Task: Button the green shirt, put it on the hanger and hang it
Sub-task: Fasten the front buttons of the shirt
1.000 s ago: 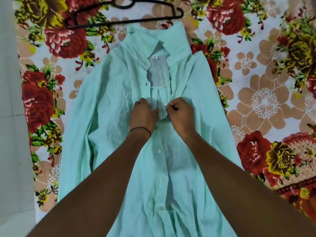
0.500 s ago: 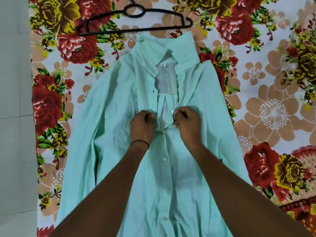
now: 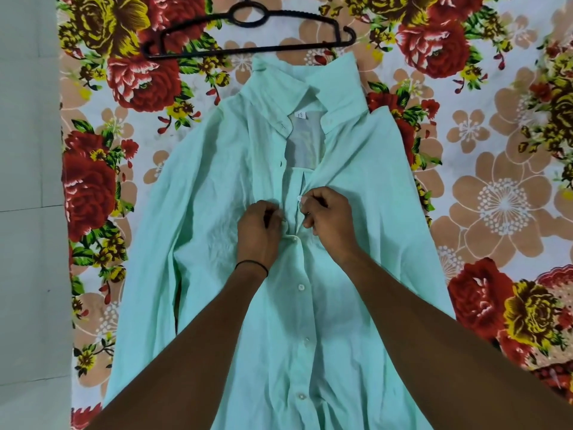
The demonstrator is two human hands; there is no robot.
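Shirt (image 3: 217, 187), green, flat face-up at frame centre on floral sheet (image 3: 496, 181); lower buttons done, collar open. Left hand (image 3: 259, 232) pinches the buttonhole edge; right hand (image 3: 328, 220) pinches a button (image 3: 300, 199), ready to pair them. Hanger (image 3: 248, 32) waits, top centre.

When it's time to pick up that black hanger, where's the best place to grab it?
Probably at the neck, just under the hook, on the small loop at the hanger's top centre. It lies flat on the floral sheet beyond the shirt's collar, clear of the cloth, so a hand can come straight down from above. Held there it should hang balanced, both arms free to slip into the shoulders.
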